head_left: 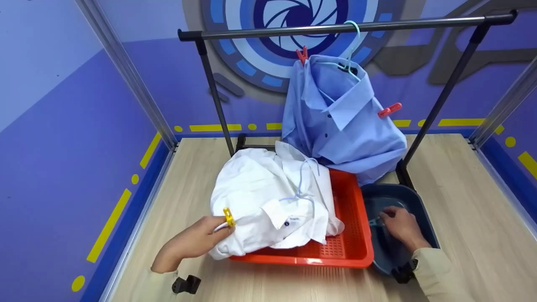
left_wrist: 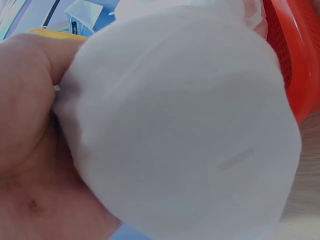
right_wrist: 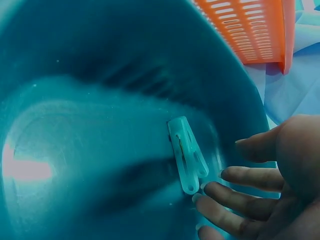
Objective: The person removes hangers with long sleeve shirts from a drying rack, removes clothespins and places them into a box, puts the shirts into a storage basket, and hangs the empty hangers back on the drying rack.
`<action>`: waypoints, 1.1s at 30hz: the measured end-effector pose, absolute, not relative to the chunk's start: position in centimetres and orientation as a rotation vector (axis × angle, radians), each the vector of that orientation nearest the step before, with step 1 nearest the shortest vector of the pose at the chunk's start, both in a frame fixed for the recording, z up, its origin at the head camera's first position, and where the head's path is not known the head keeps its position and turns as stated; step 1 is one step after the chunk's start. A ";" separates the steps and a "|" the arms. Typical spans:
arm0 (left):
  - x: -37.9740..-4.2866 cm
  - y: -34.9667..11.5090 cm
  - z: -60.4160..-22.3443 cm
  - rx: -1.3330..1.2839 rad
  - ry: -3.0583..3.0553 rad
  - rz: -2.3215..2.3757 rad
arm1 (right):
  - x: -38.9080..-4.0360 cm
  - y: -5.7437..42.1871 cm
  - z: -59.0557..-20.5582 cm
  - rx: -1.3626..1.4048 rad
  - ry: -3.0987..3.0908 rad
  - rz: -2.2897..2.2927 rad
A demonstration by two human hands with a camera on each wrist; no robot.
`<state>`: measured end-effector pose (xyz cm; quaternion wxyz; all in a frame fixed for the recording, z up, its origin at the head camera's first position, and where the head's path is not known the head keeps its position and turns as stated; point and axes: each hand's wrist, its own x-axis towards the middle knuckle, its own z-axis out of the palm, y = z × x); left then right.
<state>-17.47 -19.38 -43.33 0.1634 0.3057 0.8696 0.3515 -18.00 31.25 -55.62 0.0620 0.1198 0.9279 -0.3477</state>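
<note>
My left hand (head_left: 197, 238) pinches the edge of a white shirt (head_left: 251, 184), and a yellow clothespin (head_left: 228, 217) sits at its fingertips. Up close in the left wrist view, white cloth (left_wrist: 185, 125) bulges out from the grip. A light blue hanger (head_left: 300, 184) shows at the shirt's collar. My right hand (head_left: 402, 226) is inside a dark blue basin (head_left: 390, 191), its fingers relaxed and the thumb apart. Beside those fingertips, a teal clothespin (right_wrist: 187, 155) lies on the basin's bottom; whether they touch it I cannot tell.
The shirt lies over a red basket (head_left: 363, 235) left of the basin. Behind stands a black clothes rack (head_left: 272, 32), where a blue shirt (head_left: 348, 113) hangs on a hanger, with red clothespins (head_left: 390, 110) at both shoulders. Panel walls (head_left: 63, 126) enclose the wooden table (head_left: 482, 209).
</note>
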 end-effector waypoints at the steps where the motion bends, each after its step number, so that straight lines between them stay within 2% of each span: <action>1: -17.5 -19.3 -43.3 0.861 2.479 1.007 | -18.0 31.3 -55.6 0.363 2.811 -1.051; 9: -17.4 -18.8 -43.0 0.822 2.496 1.019 | -17.8 31.1 -54.9 0.373 2.818 -1.081; 23: -17.3 -17.3 -41.3 0.836 2.664 1.000 | -17.5 28.7 -51.1 0.286 3.023 -1.203; 33: -17.1 -14.8 -38.8 1.179 2.756 0.940 | -17.3 25.7 -48.5 0.150 2.948 -1.376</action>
